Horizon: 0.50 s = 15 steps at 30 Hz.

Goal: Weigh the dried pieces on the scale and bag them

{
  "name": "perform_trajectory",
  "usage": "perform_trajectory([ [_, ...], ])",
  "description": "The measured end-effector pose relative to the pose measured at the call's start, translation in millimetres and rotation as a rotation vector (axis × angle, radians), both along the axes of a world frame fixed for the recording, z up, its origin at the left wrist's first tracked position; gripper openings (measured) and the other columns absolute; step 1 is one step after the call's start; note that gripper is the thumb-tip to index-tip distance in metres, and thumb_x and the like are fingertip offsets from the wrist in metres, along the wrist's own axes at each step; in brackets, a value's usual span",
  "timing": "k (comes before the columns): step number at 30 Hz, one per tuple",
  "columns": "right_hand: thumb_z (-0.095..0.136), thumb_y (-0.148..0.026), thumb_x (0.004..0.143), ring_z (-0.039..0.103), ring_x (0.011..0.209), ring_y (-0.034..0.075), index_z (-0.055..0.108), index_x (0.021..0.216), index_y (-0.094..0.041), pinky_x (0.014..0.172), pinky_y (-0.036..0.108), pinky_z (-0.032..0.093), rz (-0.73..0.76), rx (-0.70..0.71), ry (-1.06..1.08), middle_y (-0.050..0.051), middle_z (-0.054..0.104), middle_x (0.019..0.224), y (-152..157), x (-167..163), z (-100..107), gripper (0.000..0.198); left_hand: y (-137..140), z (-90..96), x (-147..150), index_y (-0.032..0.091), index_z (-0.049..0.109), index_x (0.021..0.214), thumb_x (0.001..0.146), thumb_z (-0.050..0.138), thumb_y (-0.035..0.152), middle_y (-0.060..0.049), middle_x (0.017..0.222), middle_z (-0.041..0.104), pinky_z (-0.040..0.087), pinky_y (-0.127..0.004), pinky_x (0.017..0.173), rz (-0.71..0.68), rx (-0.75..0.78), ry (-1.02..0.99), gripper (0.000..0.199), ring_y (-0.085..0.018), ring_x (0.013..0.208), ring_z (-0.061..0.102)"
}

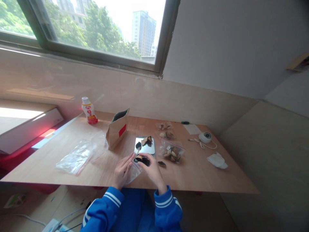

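My left hand (122, 170) grips a clear zip bag (132, 174) near the table's front edge. My right hand (152, 169), fingers curled, holds dark, curved pieces of dried peel (144, 160) beside the bag's mouth. Just beyond both hands is a flat silver weighing scale (148, 149), its near part hidden by them. Several brown and black peel pieces (146, 141) lie on the scale. One loose peel piece (161, 164) rests on the wood to the right of my right hand.
Filled zip bags (172, 154) of peel lie right of the scale. Left of it stand a brown paper pouch (117, 130) and a bottle (89, 111), with flat clear bags (76, 157) nearby. A white round device (205, 137) with a cable and a crumpled tissue (217, 160) sit at right.
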State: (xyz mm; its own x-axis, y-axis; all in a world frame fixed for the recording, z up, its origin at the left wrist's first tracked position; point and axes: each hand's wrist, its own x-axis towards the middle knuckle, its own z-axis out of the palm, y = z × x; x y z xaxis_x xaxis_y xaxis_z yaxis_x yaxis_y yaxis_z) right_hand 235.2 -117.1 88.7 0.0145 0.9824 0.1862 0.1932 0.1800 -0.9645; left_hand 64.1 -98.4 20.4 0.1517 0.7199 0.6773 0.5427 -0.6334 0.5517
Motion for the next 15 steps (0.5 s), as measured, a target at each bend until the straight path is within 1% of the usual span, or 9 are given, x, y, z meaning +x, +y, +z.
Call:
perform_trajectory([
  [3, 0.071, -0.026, 0.076, 0.063, 0.104, 0.024, 0.069, 0.107, -0.024, 0.096, 0.040, 0.048, -0.004, -0.006, 0.023, 0.005, 0.069, 0.108, 1.2, -2.8, -3.7, 0.032, 0.8, -2.3, -0.6, 0.022, 0.059, 0.125, 0.095, 0.041, 0.023, -0.006, 0.125, 0.064, 0.051, -0.037, 0.096, -0.003, -0.033, -0.010, 0.035, -0.020, 0.117, 0.059],
  [5, 0.071, -0.027, 0.075, 0.063, 0.104, 0.023, 0.068, 0.108, -0.023, 0.096, 0.040, 0.048, -0.006, -0.007, 0.055, 0.006, 0.069, 0.108, 2.2, -5.5, -7.6, 0.033, 1.4, -3.8, -0.6, 0.021, 0.063, 0.119, 0.096, 0.038, 0.023, -0.007, 0.122, 0.066, 0.051, -0.038, 0.095, -0.002, -0.054, 0.001, 0.034, -0.020, 0.114, 0.061],
  [8, 0.071, -0.027, 0.075, 0.064, 0.104, 0.024, 0.067, 0.109, -0.022, 0.095, 0.039, 0.050, -0.010, -0.026, 0.130, 0.007, 0.069, 0.109, 3.3, -12.2, -14.4, 0.035, 2.8, -4.3, 0.5, 0.020, 0.069, 0.104, 0.095, 0.039, 0.027, -0.007, 0.108, 0.072, 0.053, -0.038, 0.091, 0.013, -0.088, 0.021, 0.032, -0.021, 0.104, 0.066],
  [11, 0.071, -0.026, 0.074, 0.065, 0.103, 0.023, 0.067, 0.109, -0.021, 0.095, 0.039, 0.050, -0.003, -0.062, 0.219, 0.007, 0.070, 0.109, 3.3, -20.8, -21.0, 0.035, 4.7, -2.5, 1.9, 0.020, 0.071, 0.093, 0.094, 0.042, 0.032, -0.007, 0.096, 0.074, 0.054, -0.037, 0.087, 0.002, -0.173, 0.069, 0.031, -0.022, 0.095, 0.068],
  [13, 0.072, -0.025, 0.074, 0.065, 0.103, 0.023, 0.066, 0.108, -0.020, 0.096, 0.038, 0.049, 0.001, -0.087, 0.277, 0.006, 0.070, 0.110, 3.2, -25.6, -24.8, 0.035, 6.0, -1.1, 2.4, 0.021, 0.071, 0.089, 0.094, 0.040, 0.034, -0.007, 0.093, 0.074, 0.055, -0.037, 0.084, -0.014, -0.225, 0.111, 0.034, -0.022, 0.092, 0.069],
  [15, 0.072, -0.025, 0.074, 0.065, 0.104, 0.023, 0.066, 0.108, -0.020, 0.097, 0.038, 0.049, -0.001, -0.109, 0.327, 0.006, 0.070, 0.109, 3.8, -28.1, -27.9, 0.035, 6.9, -0.3, 2.9, 0.021, 0.071, 0.089, 0.094, 0.039, 0.034, -0.007, 0.093, 0.074, 0.055, -0.036, 0.082, -0.025, -0.236, 0.139, 0.035, -0.022, 0.091, 0.069],
])
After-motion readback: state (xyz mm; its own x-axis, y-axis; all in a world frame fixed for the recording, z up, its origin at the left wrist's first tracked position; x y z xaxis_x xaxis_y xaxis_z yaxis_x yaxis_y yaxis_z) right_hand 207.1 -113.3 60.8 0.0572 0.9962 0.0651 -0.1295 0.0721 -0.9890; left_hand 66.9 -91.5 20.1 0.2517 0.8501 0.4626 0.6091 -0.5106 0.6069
